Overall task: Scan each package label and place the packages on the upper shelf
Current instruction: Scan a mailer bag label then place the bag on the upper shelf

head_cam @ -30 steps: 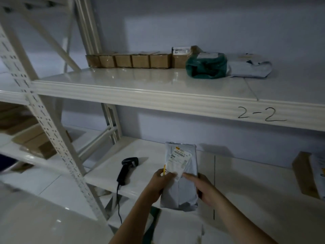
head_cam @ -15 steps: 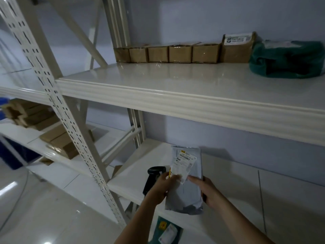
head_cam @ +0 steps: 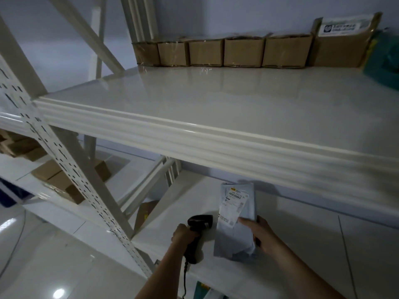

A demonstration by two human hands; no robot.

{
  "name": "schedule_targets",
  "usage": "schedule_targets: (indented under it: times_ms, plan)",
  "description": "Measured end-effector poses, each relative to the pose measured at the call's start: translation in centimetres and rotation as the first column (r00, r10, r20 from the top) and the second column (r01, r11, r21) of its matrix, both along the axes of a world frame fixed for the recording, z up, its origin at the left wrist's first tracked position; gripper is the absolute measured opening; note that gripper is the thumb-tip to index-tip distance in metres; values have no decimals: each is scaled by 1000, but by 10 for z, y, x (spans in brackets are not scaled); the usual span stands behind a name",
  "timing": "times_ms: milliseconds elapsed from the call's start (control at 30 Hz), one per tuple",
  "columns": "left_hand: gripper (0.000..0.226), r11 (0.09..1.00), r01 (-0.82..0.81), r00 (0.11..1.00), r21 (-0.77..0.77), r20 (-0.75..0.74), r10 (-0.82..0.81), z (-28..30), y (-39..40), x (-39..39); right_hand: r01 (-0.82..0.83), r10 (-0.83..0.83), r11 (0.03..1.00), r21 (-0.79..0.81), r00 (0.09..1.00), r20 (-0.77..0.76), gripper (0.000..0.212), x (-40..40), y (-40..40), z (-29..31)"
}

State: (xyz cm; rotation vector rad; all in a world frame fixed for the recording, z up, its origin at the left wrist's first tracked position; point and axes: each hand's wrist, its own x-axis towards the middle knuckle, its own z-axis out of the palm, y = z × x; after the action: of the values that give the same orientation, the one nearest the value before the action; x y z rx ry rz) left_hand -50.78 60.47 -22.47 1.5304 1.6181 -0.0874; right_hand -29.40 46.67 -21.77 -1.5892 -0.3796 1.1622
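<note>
Nearest, at six o'clock, the left hand [head_cam: 184,235] is wrapped around the handle of the black barcode scanner [head_cam: 197,229], its head turned toward three o'clock and its cord hanging down. Just beside it, the right hand [head_cam: 262,233] pinches the grey mailer package [head_cam: 234,231] by its right edge, holding it nearly upright over the lower shelf [head_cam: 302,255], with the white label [head_cam: 233,207] facing the camera. The scanner head sits close to the label's lower left, so this looks like the scanning step for this package, with no sign yet that it has read.

Farther off, the upper shelf [head_cam: 216,108] spans the view. Along its back edge, at twelve to two o'clock, stands a row of cardboard boxes [head_cam: 224,52], with a green parcel [head_cam: 386,67] at the far right; these seem already placed. The mailer still has to go up, and something green shows below at six o'clock, perhaps more packages.
</note>
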Motion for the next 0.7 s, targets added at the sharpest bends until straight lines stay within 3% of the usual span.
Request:
schedule_targets:
  times_ms: [233, 367, 500, 700]
  plan:
    - [49, 987, 146, 975, -65, 181, -132, -7, 11, 3, 195, -189, 976, -92, 980, 68, 40, -19, -2, 4]
    - [44, 976, 216, 950, 5, 231, -211, -4, 10, -7, 289, -281, 951, -108, 956, 85, 48, -43, -14, 6]
    - [38, 987, 151, 926, 49, 342, -158, 1, 20, -22, 338, -332, 936, -103, 941, 69, 42, -71, -29, 9]
    - [8, 988, 148, 818, -50, 568, -94, 35, 10, -41, 389, -384, 921, -35, 918, 95, 53, -109, -45, 17]
